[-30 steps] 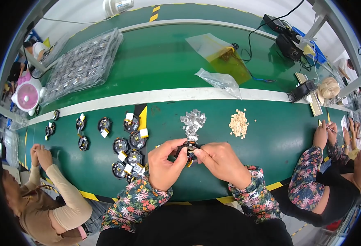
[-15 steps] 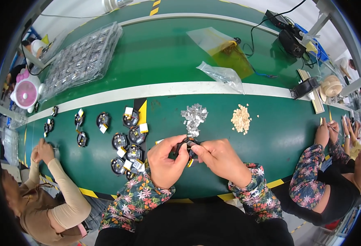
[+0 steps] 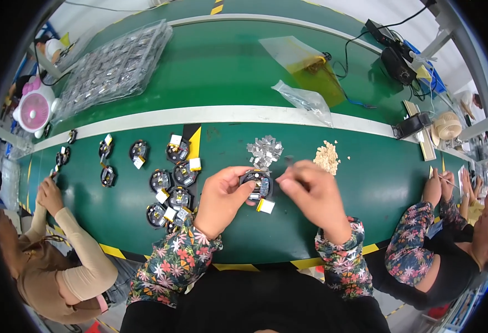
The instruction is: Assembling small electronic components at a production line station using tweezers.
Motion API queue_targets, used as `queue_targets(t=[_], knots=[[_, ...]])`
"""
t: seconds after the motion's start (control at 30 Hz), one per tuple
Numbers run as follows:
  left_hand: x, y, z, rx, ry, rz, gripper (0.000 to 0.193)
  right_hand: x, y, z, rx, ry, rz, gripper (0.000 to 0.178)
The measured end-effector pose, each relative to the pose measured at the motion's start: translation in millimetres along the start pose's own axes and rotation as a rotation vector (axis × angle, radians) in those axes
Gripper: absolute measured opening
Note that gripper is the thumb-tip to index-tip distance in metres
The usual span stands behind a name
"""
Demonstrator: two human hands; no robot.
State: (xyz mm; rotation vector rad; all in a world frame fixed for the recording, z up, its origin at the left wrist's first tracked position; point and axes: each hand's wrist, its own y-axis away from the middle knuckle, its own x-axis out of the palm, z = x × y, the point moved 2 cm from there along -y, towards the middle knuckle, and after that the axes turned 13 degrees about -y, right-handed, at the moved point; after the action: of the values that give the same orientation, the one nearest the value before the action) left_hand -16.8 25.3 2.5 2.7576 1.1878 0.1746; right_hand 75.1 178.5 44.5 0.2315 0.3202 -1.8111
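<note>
My left hand (image 3: 222, 201) grips a round black housing (image 3: 264, 182) by its left side, thumb over the rim. Inside the housing a small circuit board shows, and a white battery (image 3: 265, 206) with a yellow edge hangs out below it. Just right of the housing and apart from it, my right hand (image 3: 317, 194) has its fingers curled together in a pinch. Motion smears those fingertips, so what they hold, if anything, cannot be made out. Beyond the hands lie a heap of small silvery pieces (image 3: 265, 151) and a heap of small beige pieces (image 3: 326, 157).
Several similar housings with batteries (image 3: 180, 197) lie to my left. Beyond the pale ledge (image 3: 227, 114) are a clear tray stack (image 3: 113, 72) and plastic bags (image 3: 302, 100). Co-workers' hands (image 3: 50, 195) (image 3: 432, 187) work at both sides. A pink fan (image 3: 35, 112) stands far left.
My right hand has come off the housing and moved right. The housing is now turned face up in my left hand, with its board and battery showing.
</note>
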Motion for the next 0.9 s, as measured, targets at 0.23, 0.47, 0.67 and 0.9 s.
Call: queue_targets(t=[0.23,0.47,0.67,0.9], knots=[[2.6,0.5,-0.6,-0.141,0.086,0.105,0.022,-15.2,0.4,-8.0,-0.364,-0.247,-0.248,0.028],[9.2,5.3,0.1,-0.038,-0.081,0.053,0.024,18.1,6.3,-2.3,-0.117,-0.833,-0.245,0.008],[12.8,8.5,-4.5,0.011,-0.104,0.025,0.023,23.9,9.7,-5.9,-0.185,-0.580,-0.144,0.015],[14.0,10.5,-6.3,0.035,-0.181,0.007,0.023,27.5,8.7,-5.4,-0.221,-0.583,-0.160,0.013]])
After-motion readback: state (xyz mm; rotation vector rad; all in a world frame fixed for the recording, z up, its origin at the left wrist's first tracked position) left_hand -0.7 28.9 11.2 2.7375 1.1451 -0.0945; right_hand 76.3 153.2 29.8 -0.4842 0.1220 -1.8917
